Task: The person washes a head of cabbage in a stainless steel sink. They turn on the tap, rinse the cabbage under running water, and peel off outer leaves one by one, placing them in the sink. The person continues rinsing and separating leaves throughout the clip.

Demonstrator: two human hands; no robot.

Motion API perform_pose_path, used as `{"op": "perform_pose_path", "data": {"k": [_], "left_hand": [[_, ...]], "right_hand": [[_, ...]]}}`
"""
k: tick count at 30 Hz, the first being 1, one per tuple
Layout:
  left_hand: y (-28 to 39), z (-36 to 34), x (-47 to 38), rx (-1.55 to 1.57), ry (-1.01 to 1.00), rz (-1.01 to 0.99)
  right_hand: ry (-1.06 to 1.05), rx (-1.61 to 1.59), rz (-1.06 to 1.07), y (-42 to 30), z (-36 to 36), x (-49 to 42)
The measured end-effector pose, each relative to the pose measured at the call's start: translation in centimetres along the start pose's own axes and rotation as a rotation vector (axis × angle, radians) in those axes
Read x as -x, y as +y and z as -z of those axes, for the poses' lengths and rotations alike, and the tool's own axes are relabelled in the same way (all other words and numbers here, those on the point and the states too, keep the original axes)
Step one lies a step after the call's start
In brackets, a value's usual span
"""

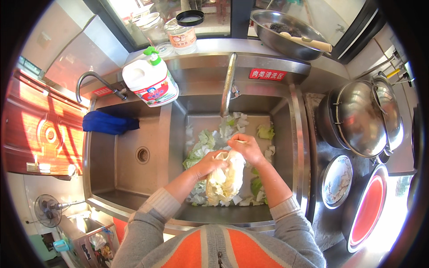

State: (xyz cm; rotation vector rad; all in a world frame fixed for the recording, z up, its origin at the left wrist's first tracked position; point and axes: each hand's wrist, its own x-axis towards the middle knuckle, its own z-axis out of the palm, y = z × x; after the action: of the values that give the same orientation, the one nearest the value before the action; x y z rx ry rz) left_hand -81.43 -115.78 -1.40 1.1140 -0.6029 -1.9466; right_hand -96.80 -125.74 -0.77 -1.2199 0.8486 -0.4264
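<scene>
Both hands are over the right basin of a stainless steel sink (pixel 288 134), gripping a pale head of cabbage (pixel 225 181). My left hand (pixel 211 164) clasps its left upper side. At its top, my right hand (pixel 246 147) pinches a part of the leaves; the fingertips are partly hidden. Torn cabbage pieces lie on the basin floor, with a heap of green leaves (pixel 201 147) to the left and a loose leaf (pixel 265 131) at the far right. Above them hangs the metal faucet (pixel 229 83); I cannot see any water running from it.
A blue cloth (pixel 109 123) drapes over the left basin's edge. A white detergent jug (pixel 150 82) with a green pump stands behind. On the ledge are jars (pixel 181 37) and a steel bowl (pixel 288 37). Woks (pixel 362 117), a patterned lid (pixel 338 181) and a red basin (pixel 368 209) are at right.
</scene>
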Motion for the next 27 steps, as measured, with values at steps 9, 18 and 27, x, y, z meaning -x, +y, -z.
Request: {"op": "perform_pose_path", "data": {"k": [9, 18, 27], "left_hand": [[1.1, -1.5, 0.3, -0.373, 0.052, -0.179], [-2.2, -1.7, -0.9, -0.282, 0.126, -0.159], [-1.5, 0.3, -0.5, -0.013, -0.034, 0.120]], "right_hand": [[-0.091, -0.299, 0.208, 0.3, -0.5, 0.7], [-0.120, -0.514, 0.433, 2.0, -1.3, 1.0], [0.008, -0.663, 0.307, 1.6, 0.1, 0.2]]}}
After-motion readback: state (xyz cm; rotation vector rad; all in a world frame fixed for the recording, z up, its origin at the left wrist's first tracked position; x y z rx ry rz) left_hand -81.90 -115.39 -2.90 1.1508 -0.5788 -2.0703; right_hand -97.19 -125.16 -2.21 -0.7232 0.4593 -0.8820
